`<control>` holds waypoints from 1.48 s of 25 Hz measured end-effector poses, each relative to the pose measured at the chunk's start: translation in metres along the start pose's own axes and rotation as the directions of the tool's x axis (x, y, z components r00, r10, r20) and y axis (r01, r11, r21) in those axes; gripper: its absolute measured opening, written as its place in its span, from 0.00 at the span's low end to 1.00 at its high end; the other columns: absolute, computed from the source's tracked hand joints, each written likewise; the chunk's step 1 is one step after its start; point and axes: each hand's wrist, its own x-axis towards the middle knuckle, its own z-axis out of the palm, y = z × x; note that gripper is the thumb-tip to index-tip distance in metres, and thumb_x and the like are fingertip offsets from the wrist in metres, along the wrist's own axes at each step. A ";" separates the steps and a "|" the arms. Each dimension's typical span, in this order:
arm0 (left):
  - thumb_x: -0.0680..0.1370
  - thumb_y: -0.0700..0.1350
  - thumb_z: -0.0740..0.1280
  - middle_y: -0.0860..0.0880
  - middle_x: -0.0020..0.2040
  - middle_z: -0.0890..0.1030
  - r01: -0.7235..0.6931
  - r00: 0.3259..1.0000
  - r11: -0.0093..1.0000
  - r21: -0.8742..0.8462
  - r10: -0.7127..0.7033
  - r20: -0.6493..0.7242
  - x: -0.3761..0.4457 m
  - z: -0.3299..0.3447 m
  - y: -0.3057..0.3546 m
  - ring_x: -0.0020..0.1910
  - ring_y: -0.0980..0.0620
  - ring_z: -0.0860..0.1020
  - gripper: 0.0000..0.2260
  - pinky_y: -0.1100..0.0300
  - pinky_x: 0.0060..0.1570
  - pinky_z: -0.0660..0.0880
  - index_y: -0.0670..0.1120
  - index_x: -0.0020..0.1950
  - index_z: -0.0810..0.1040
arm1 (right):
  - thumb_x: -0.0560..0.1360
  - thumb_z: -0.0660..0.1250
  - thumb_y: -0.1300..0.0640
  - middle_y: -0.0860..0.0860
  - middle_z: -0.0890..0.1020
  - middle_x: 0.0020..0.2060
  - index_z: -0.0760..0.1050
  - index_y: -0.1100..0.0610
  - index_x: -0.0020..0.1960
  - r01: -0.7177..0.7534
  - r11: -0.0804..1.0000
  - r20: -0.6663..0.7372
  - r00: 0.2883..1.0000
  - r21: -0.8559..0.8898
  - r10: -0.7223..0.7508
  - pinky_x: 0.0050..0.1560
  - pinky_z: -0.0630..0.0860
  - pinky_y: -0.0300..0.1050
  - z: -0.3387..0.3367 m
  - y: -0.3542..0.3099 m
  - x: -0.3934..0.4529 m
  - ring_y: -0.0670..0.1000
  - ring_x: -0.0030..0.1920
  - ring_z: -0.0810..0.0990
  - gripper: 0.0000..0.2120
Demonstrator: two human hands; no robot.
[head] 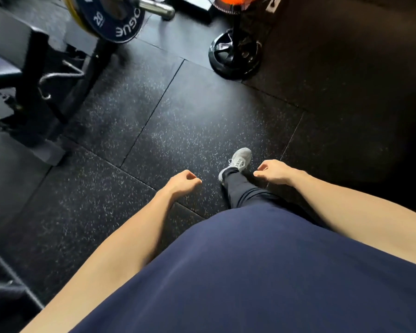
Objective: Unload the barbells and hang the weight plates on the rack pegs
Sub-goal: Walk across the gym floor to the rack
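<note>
We are holding nothing, left hand (184,182) and right hand (275,173) hanging loosely curled over the floor (168,121), the blue weight plate (111,19) sitting well ahead, upper left.

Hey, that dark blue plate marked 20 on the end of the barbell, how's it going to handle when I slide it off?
The dark blue plate is probably heavy for its size, given the 20 marking, so use both hands. It looks rigid. Being round, it may roll if set on edge on the rubber floor. Both the left hand and right hand hang free.
</note>
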 end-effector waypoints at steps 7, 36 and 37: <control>0.77 0.56 0.65 0.47 0.65 0.77 -0.081 0.997 0.982 0.173 0.080 0.012 0.123 -0.129 0.131 0.61 0.47 0.76 0.19 0.57 0.58 0.70 0.49 0.64 0.76 | 0.76 0.66 0.47 0.55 0.79 0.60 0.75 0.59 0.62 -0.077 0.983 -0.045 0.995 0.167 0.086 0.55 0.71 0.45 -0.129 -0.030 0.118 0.54 0.57 0.77 0.20; 0.77 0.53 0.67 0.45 0.59 0.78 -0.839 0.457 -0.317 0.443 0.031 0.889 0.253 -0.043 0.613 0.50 0.48 0.77 0.19 0.57 0.54 0.73 0.49 0.66 0.73 | 0.77 0.65 0.46 0.55 0.73 0.68 0.67 0.57 0.71 0.043 -0.231 0.191 0.430 0.972 0.882 0.65 0.69 0.47 -0.176 -0.007 0.093 0.55 0.66 0.73 0.26; 0.77 0.53 0.67 0.45 0.60 0.78 -0.844 0.436 -0.339 0.414 0.013 0.900 0.247 -0.035 0.613 0.50 0.49 0.77 0.19 0.56 0.55 0.74 0.50 0.66 0.73 | 0.77 0.65 0.46 0.55 0.74 0.68 0.67 0.57 0.71 0.074 -0.267 0.215 0.406 0.961 0.888 0.65 0.70 0.48 -0.169 -0.014 0.088 0.56 0.66 0.73 0.26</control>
